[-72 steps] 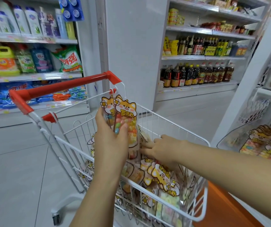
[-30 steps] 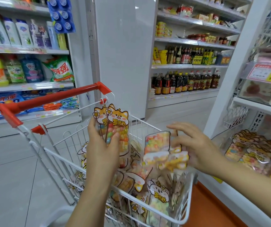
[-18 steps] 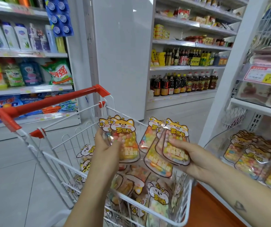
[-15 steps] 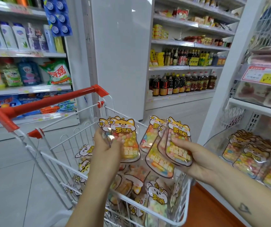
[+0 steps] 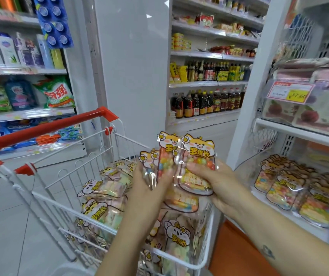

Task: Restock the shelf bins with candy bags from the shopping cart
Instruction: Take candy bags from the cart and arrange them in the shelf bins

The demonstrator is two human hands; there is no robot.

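Note:
Over the white wire shopping cart (image 5: 60, 204) with its red handle, both hands hold candy bags printed with a yellow cartoon cat. My left hand (image 5: 149, 188) grips a bag of coloured candies (image 5: 164, 162) from behind. My right hand (image 5: 215, 182) grips several overlapping bags (image 5: 198, 156), thumb across the front. The two bundles touch each other in the middle. More candy bags (image 5: 100, 188) lie piled in the cart. At the right, a clear shelf bin (image 5: 259, 196) holds several of the same bags (image 5: 279, 188).
White shelf uprights (image 5: 247, 92) frame the bin; a higher shelf carries packaged goods and a price tag (image 5: 291, 93). A white pillar (image 5: 131, 66) stands behind the cart. Detergent shelves (image 5: 26, 90) line the left, sauce bottles (image 5: 205, 102) the far aisle. An orange base (image 5: 237, 253) lies under the right shelving.
My right hand lifted several bags out of the cart. Both hands have since moved right and together, so the two bundles now touch. The view has swung toward the shelf bin.

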